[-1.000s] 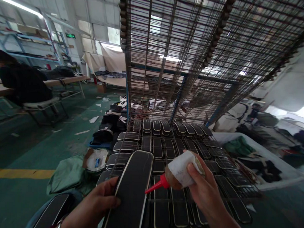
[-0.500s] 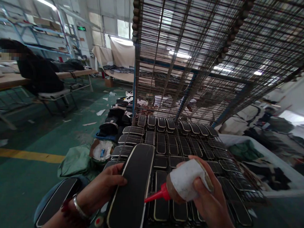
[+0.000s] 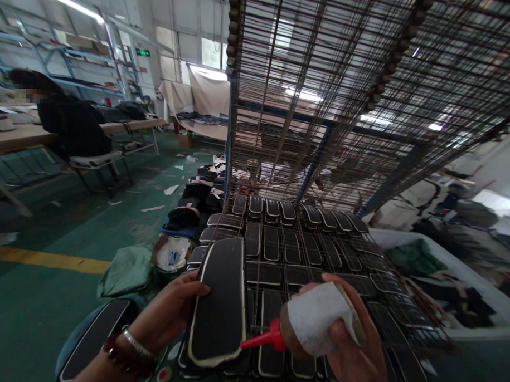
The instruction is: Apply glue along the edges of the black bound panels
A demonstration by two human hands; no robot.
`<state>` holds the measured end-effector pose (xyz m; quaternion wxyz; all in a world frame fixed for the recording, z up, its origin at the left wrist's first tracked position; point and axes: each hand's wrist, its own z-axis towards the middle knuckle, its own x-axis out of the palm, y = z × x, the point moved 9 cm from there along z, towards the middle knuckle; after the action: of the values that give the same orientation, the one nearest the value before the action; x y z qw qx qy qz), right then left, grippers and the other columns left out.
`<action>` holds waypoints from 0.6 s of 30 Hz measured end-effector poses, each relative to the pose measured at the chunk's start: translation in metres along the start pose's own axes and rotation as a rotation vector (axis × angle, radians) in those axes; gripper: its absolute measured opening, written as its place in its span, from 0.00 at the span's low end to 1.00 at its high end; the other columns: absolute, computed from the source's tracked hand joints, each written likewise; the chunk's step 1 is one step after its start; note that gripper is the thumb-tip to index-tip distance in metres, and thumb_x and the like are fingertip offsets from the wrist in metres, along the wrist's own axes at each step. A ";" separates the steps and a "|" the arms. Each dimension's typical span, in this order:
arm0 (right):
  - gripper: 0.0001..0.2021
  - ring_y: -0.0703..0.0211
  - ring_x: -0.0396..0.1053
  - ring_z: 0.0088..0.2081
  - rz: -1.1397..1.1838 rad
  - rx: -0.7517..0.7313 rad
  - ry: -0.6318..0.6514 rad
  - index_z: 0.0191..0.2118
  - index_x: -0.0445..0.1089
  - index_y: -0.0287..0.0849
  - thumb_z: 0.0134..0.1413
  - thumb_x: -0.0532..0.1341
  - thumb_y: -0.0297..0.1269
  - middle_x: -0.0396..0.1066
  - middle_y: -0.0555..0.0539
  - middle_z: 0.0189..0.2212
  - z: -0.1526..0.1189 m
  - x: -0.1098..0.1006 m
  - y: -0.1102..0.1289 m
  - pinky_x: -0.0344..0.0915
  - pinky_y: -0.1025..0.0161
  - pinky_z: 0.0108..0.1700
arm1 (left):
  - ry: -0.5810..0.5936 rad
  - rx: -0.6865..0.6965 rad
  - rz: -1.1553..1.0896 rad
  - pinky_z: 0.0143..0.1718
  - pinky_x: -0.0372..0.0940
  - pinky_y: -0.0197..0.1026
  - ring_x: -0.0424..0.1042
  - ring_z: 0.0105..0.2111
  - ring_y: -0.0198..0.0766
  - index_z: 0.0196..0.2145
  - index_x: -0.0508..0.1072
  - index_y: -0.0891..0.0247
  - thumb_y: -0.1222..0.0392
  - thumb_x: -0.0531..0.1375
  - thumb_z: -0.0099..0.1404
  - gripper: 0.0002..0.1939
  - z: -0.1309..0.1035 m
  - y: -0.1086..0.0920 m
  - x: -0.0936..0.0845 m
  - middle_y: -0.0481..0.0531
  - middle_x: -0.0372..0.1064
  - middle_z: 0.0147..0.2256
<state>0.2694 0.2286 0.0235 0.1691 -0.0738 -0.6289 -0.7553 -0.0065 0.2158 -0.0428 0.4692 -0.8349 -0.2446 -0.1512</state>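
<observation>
Head view: the left hand (image 3: 167, 316) grips a long black rounded panel with a pale rim (image 3: 220, 301) by its left edge, tilting its face up over the wire rack's (image 3: 401, 324) near edge. The right hand (image 3: 349, 356) is closed around a paper-wrapped squeeze bottle (image 3: 312, 327), so its red nozzle (image 3: 258, 340) meets the panel's lower right rim.

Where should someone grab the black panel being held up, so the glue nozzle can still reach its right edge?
Grip the black panel by its left long edge, coming from the left, as the left hand does. It is long, thin and tilted up, and the glue bottle's red nozzle meets its lower right edge.
</observation>
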 end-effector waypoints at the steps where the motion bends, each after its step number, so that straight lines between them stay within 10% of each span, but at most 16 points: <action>1: 0.29 0.37 0.67 0.49 0.026 0.012 -0.026 0.57 0.64 0.47 0.53 0.71 0.49 0.69 0.38 0.49 -0.003 -0.001 -0.006 0.69 0.51 0.42 | -0.030 0.007 -0.011 0.29 0.72 0.41 0.78 0.28 0.43 0.37 0.73 0.65 0.74 0.62 0.53 0.13 0.001 0.000 -0.003 0.53 0.79 0.29; 7: 0.21 0.45 0.69 0.47 0.319 0.359 -0.256 0.45 0.74 0.45 0.48 0.73 0.50 0.73 0.43 0.44 0.004 -0.001 -0.071 0.72 0.55 0.42 | -0.020 0.040 -0.024 0.32 0.73 0.45 0.78 0.29 0.44 0.41 0.72 0.65 0.74 0.62 0.54 0.15 0.002 0.009 0.004 0.55 0.80 0.33; 18: 0.24 0.50 0.66 0.43 0.024 -0.112 -0.219 0.48 0.72 0.47 0.45 0.75 0.45 0.71 0.48 0.42 0.086 -0.028 -0.020 0.66 0.61 0.41 | 0.137 -0.100 -0.076 0.31 0.71 0.43 0.79 0.36 0.48 0.45 0.73 0.65 0.75 0.59 0.52 0.21 -0.001 0.055 0.067 0.58 0.80 0.35</action>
<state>0.2802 0.3198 0.0133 0.1041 -0.1728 -0.5996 -0.7745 0.0798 0.2089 -0.0490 0.4363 -0.8353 -0.2355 -0.2376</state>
